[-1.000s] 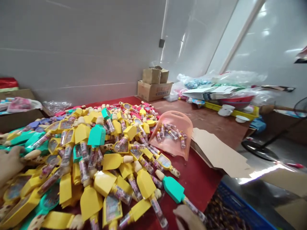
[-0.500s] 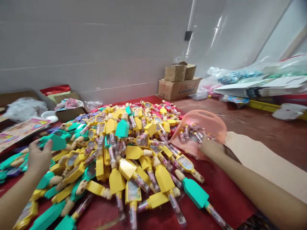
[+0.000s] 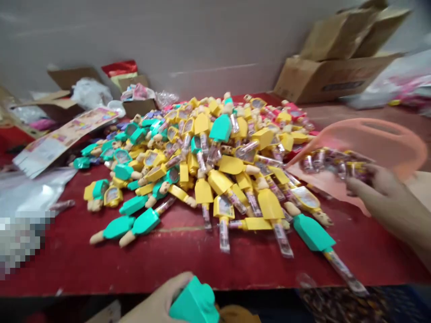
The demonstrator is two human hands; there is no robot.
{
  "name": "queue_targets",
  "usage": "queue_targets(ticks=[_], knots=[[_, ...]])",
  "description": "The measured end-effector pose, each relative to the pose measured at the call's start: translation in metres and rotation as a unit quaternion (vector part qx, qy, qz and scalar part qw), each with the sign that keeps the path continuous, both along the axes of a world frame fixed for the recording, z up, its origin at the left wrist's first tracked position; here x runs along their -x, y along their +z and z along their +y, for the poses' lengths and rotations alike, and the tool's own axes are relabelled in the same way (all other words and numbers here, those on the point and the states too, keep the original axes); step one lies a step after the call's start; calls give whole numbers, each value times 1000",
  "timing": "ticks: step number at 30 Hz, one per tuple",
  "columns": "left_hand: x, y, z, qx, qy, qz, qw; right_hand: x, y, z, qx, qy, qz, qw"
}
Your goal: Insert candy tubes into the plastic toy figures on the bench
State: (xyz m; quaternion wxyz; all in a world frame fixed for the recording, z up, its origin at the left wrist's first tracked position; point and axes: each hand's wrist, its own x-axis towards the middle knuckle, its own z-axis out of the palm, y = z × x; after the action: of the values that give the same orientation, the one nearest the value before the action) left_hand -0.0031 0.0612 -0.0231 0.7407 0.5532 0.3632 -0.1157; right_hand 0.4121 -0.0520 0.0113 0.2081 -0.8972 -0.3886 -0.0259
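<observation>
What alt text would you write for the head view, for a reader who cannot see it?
A heap of yellow and teal toys lies on a red table. The left hand grips a teal toy at the near edge; the right hand reaches to a pink scoop of tubes.

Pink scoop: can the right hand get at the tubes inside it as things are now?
Probably yes. The right hand is at the rim of the scoop, close beside the tubes, with nothing between them.

Nothing legible. Dark print strip on cardboard box (image 3: pixel 332 78), upper right: blurred. Colourful printed sheet (image 3: pixel 63 139), left: illegible. Wrap labels on candy tubes (image 3: pixel 325 162) in pink scoop (image 3: pixel 387 137), right: too smeared to read.
</observation>
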Motion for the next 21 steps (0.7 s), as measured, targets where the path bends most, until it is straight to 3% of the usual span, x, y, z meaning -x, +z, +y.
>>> queue_targets(ticks=[2,4,7,10,16,19,21], knots=[[-4,-4,-11,67,-17,-25,997,51,3,-7,-29,196,33,980],[-6,-5,-16,115,20,-50,992,104,4,-13,-47,402,46,913],[-9,-2,-18,107,57,-68,990,165,2,-14,-16,551,-12,834],[-11,4,-21,61,5,-53,997,194,1,-8,-8,607,-55,792],[-2,4,-49,-55,-56,-11,997,209,6,-13,37,675,-110,729],[4,0,-70,-134,-88,-17,987,214,-3,-30,95,676,22,731],[4,-2,-79,-179,-123,-14,976,217,-16,-42,163,609,241,738]])
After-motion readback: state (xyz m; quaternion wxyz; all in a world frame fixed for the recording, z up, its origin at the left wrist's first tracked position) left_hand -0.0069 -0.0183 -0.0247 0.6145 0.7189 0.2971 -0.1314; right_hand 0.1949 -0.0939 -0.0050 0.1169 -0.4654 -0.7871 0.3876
